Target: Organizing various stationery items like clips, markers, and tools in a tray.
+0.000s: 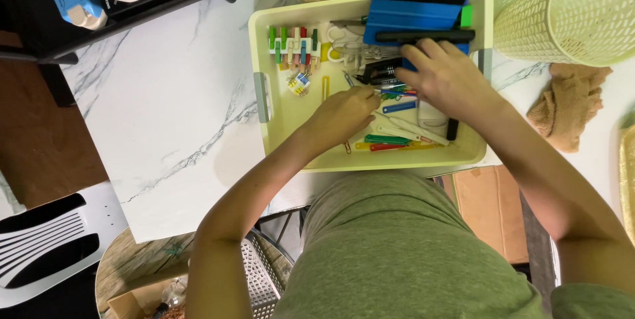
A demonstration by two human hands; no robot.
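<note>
Your pale yellow tray (264, 41) holds coloured clothespins (294, 46) at its far left, a blue folder (410, 15) at its far edge, and pens (390, 140) near you. Your left hand (344, 113), fingers bunched, reaches mid-tray; what it pinches is hidden. Your right hand (450, 78) lies spread over dark items you can't make out.

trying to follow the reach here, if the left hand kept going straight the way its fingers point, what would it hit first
The left hand points right, across the pale yellow tray. First in that line is probably the cluster of pens and markers at its fingertips, then the right hand. Depth is unclear, so it may already touch them.
</note>
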